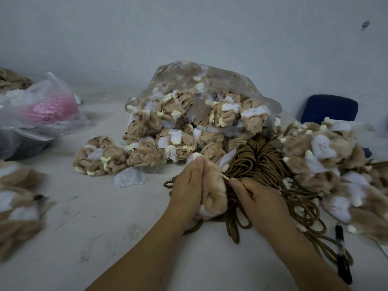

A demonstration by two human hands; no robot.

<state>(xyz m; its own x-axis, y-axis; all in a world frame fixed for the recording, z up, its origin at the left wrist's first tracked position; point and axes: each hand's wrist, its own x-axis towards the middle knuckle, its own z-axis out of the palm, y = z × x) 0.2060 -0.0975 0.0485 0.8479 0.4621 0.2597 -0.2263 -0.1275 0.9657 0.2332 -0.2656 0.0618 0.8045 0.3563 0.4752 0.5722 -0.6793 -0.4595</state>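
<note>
Scuffed white table (94,217) against a pale wall (189,28); left hand (188,185) grips a plush toy (216,190), right hand (258,198) pinches a stick (224,177).

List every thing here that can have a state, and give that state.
left hand: grips the plush piece
right hand: pinches the thin stick
plush piece: held, fur side out
thin stick: tip at the plush piece
clear bag: open, inside-out skins spilling out
brown cords: loose tangled bundle
pen: lying flat
</note>
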